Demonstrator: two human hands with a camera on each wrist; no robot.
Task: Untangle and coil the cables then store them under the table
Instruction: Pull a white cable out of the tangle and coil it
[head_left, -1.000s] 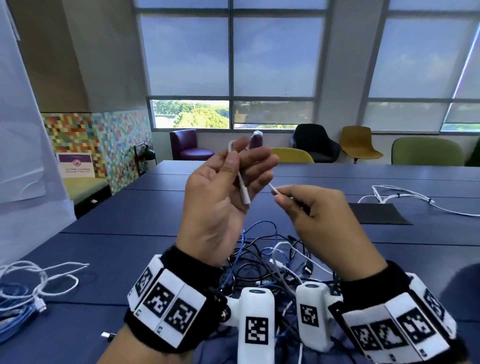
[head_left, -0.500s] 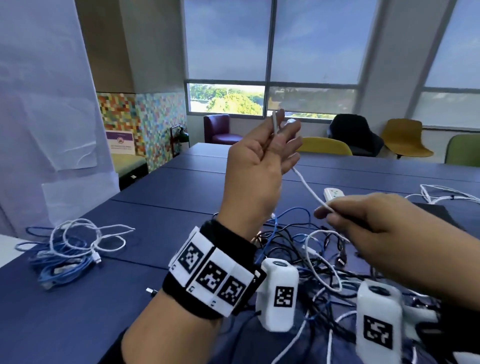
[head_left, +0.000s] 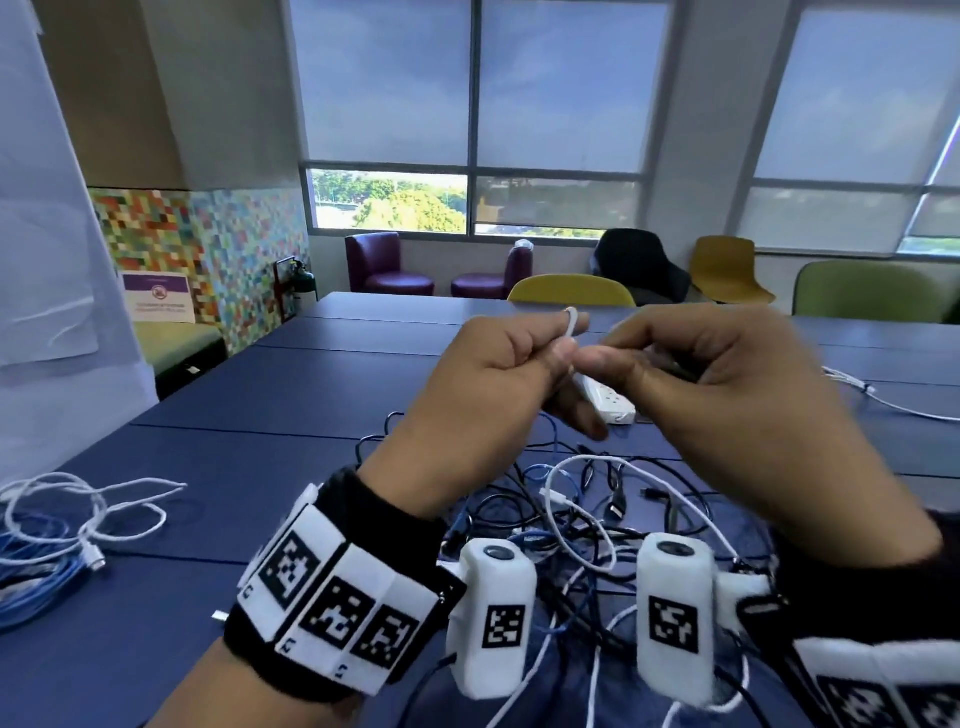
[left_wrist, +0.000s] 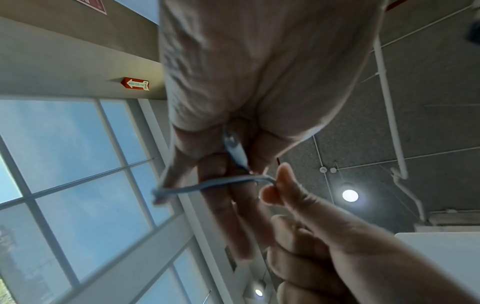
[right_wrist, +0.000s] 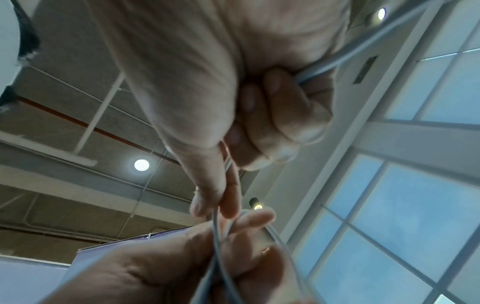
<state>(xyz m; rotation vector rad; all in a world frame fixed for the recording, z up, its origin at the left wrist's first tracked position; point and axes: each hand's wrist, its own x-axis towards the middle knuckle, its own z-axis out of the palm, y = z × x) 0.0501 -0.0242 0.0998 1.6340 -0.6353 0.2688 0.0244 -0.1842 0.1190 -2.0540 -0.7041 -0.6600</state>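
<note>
Left hand (head_left: 498, 374): gripped thin white cable (head_left: 570, 325) w/ white plug, looped over fingers.
Right hand (head_left: 727, 379): pinched same cable (thumb + forefinger).
Cable: held above dark blue tabletop (head_left: 260, 395), over tangled cable pile (head_left: 587, 509).

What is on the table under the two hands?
Under the left hand and right hand lies a tangled pile of cables, black, white and blue, on the blue table. The wrists and white cameras cover its near part.
</note>
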